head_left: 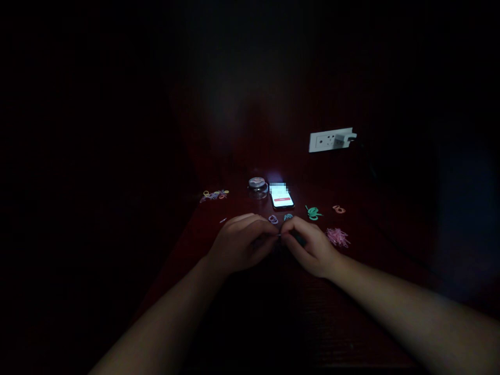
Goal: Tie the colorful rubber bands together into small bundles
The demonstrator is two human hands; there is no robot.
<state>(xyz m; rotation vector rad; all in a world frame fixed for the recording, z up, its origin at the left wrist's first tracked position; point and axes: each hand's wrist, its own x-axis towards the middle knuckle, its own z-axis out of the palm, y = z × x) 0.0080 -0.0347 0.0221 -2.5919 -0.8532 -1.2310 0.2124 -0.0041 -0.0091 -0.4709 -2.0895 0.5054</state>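
Note:
Thumb and fingertips are pinched together on my left hand [244, 239]. Facing it, my right hand [308, 242] is also closed in a pinch, the two sets of fingertips nearly meeting. A tiny pale bit [279, 235] shows between them, too small and dim to name. Just beyond the fingers lie purple elastic loops [273, 219] and teal elastic loops [288, 216]. To the right of my right hand is a pile of pink elastic bands [338, 237], with green bands [313, 212] and orange bands [339, 209] farther back.
A lit phone [282, 197] lies at the back beside a clear lidded jar [257, 187]. Mixed yellow and purple bands [214, 195] sit at the left edge of the dark red table [191, 239]. A wall socket [331, 140] holds a plug with a cord. The room is very dark.

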